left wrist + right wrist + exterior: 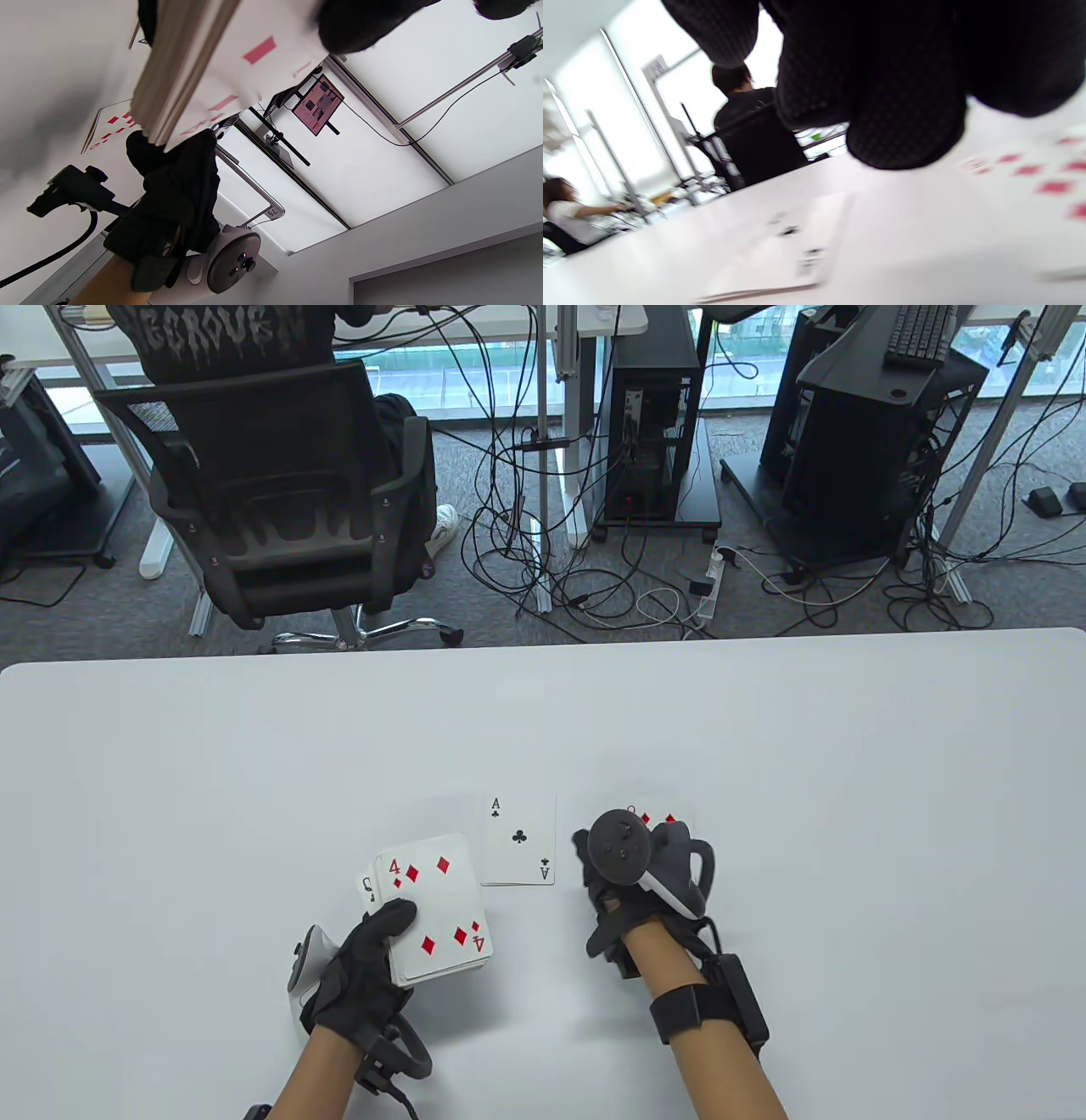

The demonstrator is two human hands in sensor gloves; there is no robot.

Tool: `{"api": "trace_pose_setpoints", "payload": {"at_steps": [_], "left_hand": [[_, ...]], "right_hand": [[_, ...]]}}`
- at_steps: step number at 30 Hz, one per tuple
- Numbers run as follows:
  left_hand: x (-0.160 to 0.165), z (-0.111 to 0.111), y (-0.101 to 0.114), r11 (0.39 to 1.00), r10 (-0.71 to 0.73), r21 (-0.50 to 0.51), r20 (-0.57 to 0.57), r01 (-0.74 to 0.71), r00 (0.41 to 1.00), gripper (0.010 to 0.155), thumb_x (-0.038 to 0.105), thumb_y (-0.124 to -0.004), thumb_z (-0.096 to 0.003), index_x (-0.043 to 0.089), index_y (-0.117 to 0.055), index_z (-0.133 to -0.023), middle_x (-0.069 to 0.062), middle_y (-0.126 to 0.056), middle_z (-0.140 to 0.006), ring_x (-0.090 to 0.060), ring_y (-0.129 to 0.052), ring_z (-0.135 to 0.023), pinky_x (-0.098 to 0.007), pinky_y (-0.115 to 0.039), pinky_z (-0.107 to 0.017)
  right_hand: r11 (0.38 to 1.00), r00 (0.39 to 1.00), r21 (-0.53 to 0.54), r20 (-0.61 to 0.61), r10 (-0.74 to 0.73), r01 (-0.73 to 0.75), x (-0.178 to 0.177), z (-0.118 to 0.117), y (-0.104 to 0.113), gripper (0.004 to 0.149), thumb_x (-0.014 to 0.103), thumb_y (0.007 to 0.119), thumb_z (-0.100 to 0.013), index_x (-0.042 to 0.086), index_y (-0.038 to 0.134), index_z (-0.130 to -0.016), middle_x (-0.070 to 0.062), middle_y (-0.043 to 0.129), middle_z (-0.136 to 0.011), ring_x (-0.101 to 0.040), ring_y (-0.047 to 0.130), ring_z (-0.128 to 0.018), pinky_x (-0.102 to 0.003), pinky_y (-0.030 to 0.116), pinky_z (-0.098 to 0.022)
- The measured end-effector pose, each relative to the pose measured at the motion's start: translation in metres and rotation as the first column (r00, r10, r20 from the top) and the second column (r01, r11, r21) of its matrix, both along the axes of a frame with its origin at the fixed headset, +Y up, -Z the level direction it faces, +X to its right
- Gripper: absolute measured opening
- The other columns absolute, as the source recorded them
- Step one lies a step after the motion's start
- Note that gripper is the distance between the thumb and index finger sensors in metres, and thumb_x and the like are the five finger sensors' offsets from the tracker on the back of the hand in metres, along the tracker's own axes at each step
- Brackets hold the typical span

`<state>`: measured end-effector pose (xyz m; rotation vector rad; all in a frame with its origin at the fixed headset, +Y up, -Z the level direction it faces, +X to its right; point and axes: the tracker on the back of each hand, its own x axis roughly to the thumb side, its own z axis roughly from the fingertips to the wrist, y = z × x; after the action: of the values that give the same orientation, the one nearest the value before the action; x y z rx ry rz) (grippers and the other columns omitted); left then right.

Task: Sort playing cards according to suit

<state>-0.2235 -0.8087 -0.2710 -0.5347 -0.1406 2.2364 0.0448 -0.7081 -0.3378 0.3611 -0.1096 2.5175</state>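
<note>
Left hand (361, 976) grips the deck (437, 920) face up, thumb on the four of diamonds (433, 908), a queen peeking out beneath. Right hand (632, 882) sits over a red card (657, 817) on the tabletop (254, 780); fingers hidden under the tracker, so can't tell if it pinches or just presses, and the card is likely a diamond. Ace of clubs (519, 840) lies between the hands. Sorting barely begun: two piles laid, most of the deck left.

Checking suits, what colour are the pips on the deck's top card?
Red, clearest in table view.
</note>
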Motion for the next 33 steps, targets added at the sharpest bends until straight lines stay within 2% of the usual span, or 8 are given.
{"api": "trace_pose_setpoints", "payload": {"at_steps": [2,4,7,10,14,18,21,33], "left_hand": [[0.0,0.0,0.0,1.0,-0.001,0.002,-0.001,0.001,1.0,0.063,0.048,-0.066,-0.0642,0.031,-0.028,-0.111,0.0,-0.048,-0.113,-0.025,-0.069,-0.101,-0.039,-0.07,-0.07],[0.0,0.0,0.0,1.0,0.005,0.001,0.0,-0.005,1.0,0.063,0.048,-0.066,-0.0642,0.031,-0.028,-0.111,0.0,-0.048,-0.113,-0.026,-0.069,-0.1,-0.039,-0.07,-0.07],[0.0,0.001,0.0,1.0,0.012,0.003,0.001,-0.012,1.0,0.063,0.048,-0.067,-0.0641,0.031,-0.028,-0.111,0.0,-0.048,-0.113,-0.026,-0.069,-0.1,-0.039,-0.07,-0.07],[-0.003,0.0,0.001,1.0,0.005,0.01,-0.014,-0.005,1.0,0.062,0.049,-0.066,-0.0642,0.031,-0.028,-0.111,0.0,-0.048,-0.114,-0.025,-0.068,-0.101,-0.039,-0.069,-0.071],[0.0,0.0,0.0,1.0,-0.001,0.005,-0.002,0.001,1.0,0.063,0.049,-0.067,-0.0639,0.031,-0.029,-0.111,0.0,-0.048,-0.114,-0.025,-0.068,-0.101,-0.039,-0.069,-0.071],[0.0,0.0,0.0,1.0,0.004,0.013,0.012,-0.004,1.0,0.063,0.048,-0.069,-0.0633,0.031,-0.03,-0.11,0.0,-0.05,-0.113,-0.025,-0.07,-0.1,-0.039,-0.071,-0.07],[0.0,0.0,0.002,1.0,0.006,0.025,0.021,-0.006,1.0,0.064,0.048,-0.07,-0.0632,0.031,-0.03,-0.11,0.0,-0.049,-0.113,-0.025,-0.07,-0.1,-0.039,-0.07,-0.07],[0.002,0.0,0.001,1.0,0.014,0.011,0.02,-0.014,1.0,0.062,0.047,-0.068,-0.0637,0.031,-0.03,-0.11,0.0,-0.05,-0.113,-0.025,-0.07,-0.1,-0.038,-0.071,-0.07]], "right_hand": [[0.99,0.98,-0.048,-0.144,-0.136,0.13,-0.025,0.015,0.001,0.049,0.025,0.066,-0.055,-0.018,0.073,-0.077,-0.017,0.093,-0.043,-0.037,0.097,-0.034,-0.054,0.084,-0.027],[0.983,0.959,-0.067,-0.215,-0.183,0.172,-0.045,0.03,0.001,0.05,0.025,0.066,-0.055,-0.019,0.071,-0.078,-0.019,0.092,-0.045,-0.039,0.096,-0.036,-0.056,0.083,-0.028],[0.984,0.943,-0.01,-0.283,-0.172,0.177,-0.066,0.046,0.002,0.058,0.032,0.061,-0.057,-0.021,0.068,-0.079,-0.019,0.092,-0.047,-0.039,0.096,-0.037,-0.055,0.083,-0.028],[0.995,0.949,0.036,-0.304,-0.079,0.094,-0.071,0.05,0.002,0.075,0.044,0.067,-0.055,-0.025,0.057,-0.084,-0.021,0.087,-0.054,-0.042,0.093,-0.043,-0.057,0.081,-0.032],[0.995,0.963,0.088,-0.27,-0.018,0.043,-0.072,0.051,-0.001,0.075,0.044,0.075,-0.05,-0.021,0.055,-0.082,-0.015,0.085,-0.054,-0.036,0.094,-0.043,-0.053,0.083,-0.032],[0.97,0.951,-0.023,-0.19,-0.243,0.244,-0.064,0.045,-0.005,0.054,0.031,0.077,-0.049,-0.016,0.068,-0.074,-0.01,0.09,-0.041,-0.03,0.098,-0.032,-0.049,0.086,-0.025],[0.943,0.931,-0.091,-0.155,-0.331,0.32,-0.058,0.04,-0.008,0.043,0.025,0.074,-0.051,-0.014,0.073,-0.07,-0.009,0.092,-0.037,-0.03,0.099,-0.029,-0.048,0.087,-0.023],[0.933,0.936,-0.127,-0.057,-0.347,0.338,-0.017,0.011,-0.004,0.04,0.021,0.068,-0.053,-0.013,0.075,-0.071,-0.008,0.093,-0.036,-0.028,0.099,-0.027,-0.047,0.087,-0.022]]}}
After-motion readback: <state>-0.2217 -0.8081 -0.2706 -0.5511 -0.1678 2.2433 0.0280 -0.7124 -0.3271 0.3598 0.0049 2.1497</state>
